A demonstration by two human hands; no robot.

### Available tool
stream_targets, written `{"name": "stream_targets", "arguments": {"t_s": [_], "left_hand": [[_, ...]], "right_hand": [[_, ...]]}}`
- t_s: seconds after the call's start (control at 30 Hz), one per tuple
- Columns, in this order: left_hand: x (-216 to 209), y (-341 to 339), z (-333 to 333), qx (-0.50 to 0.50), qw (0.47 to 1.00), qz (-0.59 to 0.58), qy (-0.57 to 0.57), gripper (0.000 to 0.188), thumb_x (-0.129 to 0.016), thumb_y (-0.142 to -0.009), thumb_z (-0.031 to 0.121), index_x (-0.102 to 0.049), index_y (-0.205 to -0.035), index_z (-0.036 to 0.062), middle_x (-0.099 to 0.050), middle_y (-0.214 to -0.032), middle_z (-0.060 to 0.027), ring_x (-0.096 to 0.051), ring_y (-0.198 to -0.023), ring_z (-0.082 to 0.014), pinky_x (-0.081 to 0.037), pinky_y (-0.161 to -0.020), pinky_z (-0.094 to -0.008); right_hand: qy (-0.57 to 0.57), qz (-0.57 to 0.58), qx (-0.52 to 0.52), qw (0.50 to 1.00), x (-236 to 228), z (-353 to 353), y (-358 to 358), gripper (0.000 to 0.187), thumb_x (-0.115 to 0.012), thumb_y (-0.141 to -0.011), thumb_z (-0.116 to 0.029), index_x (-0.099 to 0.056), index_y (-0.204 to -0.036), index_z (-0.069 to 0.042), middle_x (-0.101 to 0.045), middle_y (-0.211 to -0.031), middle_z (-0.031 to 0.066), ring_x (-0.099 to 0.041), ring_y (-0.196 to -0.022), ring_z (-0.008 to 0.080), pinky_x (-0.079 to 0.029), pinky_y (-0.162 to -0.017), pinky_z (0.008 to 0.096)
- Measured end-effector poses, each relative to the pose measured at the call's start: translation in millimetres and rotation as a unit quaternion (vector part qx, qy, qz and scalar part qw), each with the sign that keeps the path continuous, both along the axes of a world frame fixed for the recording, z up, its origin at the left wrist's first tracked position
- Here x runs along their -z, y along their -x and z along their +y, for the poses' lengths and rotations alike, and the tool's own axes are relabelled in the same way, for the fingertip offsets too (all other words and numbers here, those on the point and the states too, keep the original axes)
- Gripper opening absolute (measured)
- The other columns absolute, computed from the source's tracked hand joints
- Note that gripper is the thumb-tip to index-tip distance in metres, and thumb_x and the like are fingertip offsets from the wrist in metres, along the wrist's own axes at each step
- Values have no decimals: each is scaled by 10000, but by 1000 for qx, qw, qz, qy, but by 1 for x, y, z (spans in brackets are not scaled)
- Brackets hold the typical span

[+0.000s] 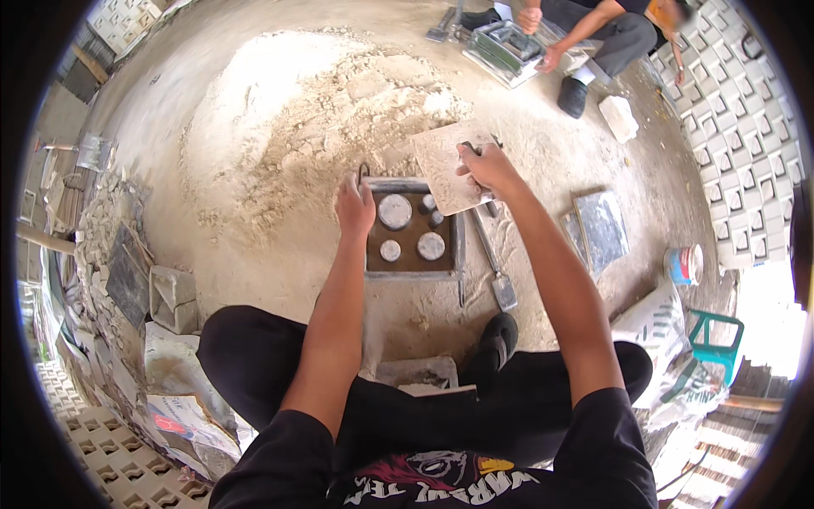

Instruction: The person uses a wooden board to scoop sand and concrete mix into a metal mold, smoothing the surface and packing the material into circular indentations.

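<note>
Before me on the ground lies a square metal mould (411, 276). Its inside is brown, with several round, pale-dusted discs of different sizes, such as the large disc (394, 211). My left hand (354, 206) is closed at the mould's far left corner, around a dark metal loop handle (364, 170). My right hand (487, 168) grips the dark handle of a flat, dusty square plate (443, 161). That plate is held tilted above the far right corner of the mould and hides part of it.
Beyond the mould spreads a heap of pale powder (288, 110). A small trowel-like tool (502, 288) lies to its right, near a grey slab (600, 227) and a paint bucket (683, 265). At far right, a co-worker's hands (551, 58) work at another mould (507, 51). Patterned blocks (746, 127) are stacked at right.
</note>
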State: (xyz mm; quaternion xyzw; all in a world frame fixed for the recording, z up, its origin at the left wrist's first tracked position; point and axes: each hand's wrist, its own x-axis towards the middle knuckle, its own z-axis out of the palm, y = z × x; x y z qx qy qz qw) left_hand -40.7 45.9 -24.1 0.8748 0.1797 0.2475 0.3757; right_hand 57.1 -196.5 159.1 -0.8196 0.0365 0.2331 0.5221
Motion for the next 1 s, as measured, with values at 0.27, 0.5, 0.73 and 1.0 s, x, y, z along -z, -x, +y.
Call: {"name": "stream_targets", "arguments": {"t_s": [0.27, 0.5, 0.73, 1.0], "left_hand": [[14, 9, -11, -4, 991, 128, 34, 482, -383, -1000, 323, -468, -1326, -21, -508, -1317, -244, -462, -1246, -397, -375, -1043, -450], [3, 12, -12, -28, 987, 160, 9, 443, -412, -987, 320, -492, -1340, 65, -515, -1326, -188, -484, -1233, -350, -387, -1022, -457], [1, 10, -7, -36, 983, 180, 5, 434, -419, -983, 307, -496, -1336, 66, -523, -1319, -184, -488, -1228, -350, -387, -1011, -469], [2, 10, -13, -39, 983, 180, 1, 418, -432, -979, 328, -529, -1301, 79, -548, -1290, -158, -516, -1188, -340, -411, -982, -465]], "right_hand": [[1, 4, 65, 998, 116, 104, -91, 439, -598, -920, -323, -588, -949, 114, -637, -723, 168, -587, -497, 212, -449, -414, 376], [139, -65, 72, 986, 211, 167, -128, 513, -571, -895, -409, -615, -940, 100, -652, -915, 314, -662, -851, 423, -519, -744, 468], [122, -81, 58, 987, 201, 176, -133, 511, -550, -897, -426, -615, -940, 79, -648, -939, 310, -635, -942, 434, -487, -826, 487], [92, -251, 77, 961, 158, 153, -91, 465, -572, -896, -414, -627, -814, 41, -643, -764, 248, -632, -780, 422, -472, -697, 480]]}}
